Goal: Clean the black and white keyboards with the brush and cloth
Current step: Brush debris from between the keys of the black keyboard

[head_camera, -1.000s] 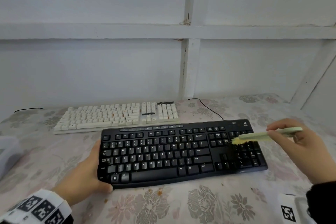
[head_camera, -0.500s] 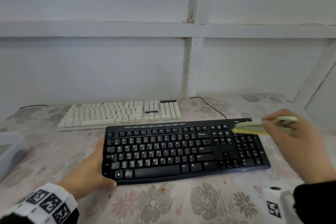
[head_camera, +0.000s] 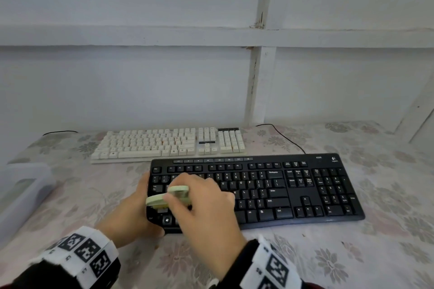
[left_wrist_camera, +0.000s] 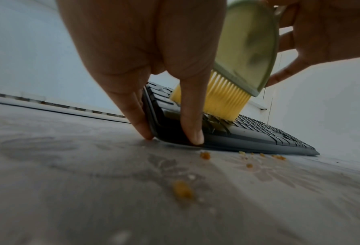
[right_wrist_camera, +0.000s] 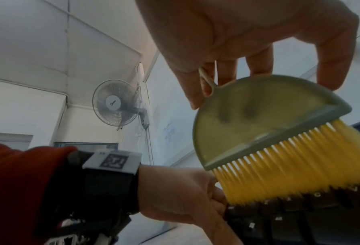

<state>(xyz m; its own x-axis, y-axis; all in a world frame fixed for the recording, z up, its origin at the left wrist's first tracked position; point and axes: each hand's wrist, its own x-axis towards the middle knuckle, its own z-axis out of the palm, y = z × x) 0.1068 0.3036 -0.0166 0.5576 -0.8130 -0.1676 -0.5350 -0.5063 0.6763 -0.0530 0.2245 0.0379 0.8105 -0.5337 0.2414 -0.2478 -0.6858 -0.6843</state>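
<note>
Flowered tablecloth (head_camera: 352, 253) carries orange crumbs (left_wrist_camera: 182, 190) near the front edge. On it, the left hand (head_camera: 126, 216) grips the black keyboard (head_camera: 281, 192) at its left end. Over those keys the right hand (head_camera: 202, 209) pinches the green brush (right_wrist_camera: 258, 119), bristles touching. Just behind lies the white keyboard (head_camera: 164, 143); a clear box (head_camera: 21, 192) stands left.

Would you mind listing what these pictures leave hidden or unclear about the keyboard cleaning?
- Cloth: in no view.
- Black keyboard, head view: its left-centre keys lie behind the right hand holding the brush.
- White keyboard, head view: key legends too small to read.
- Translucent box, head view: cut off by the left edge; contents unclear.
</note>
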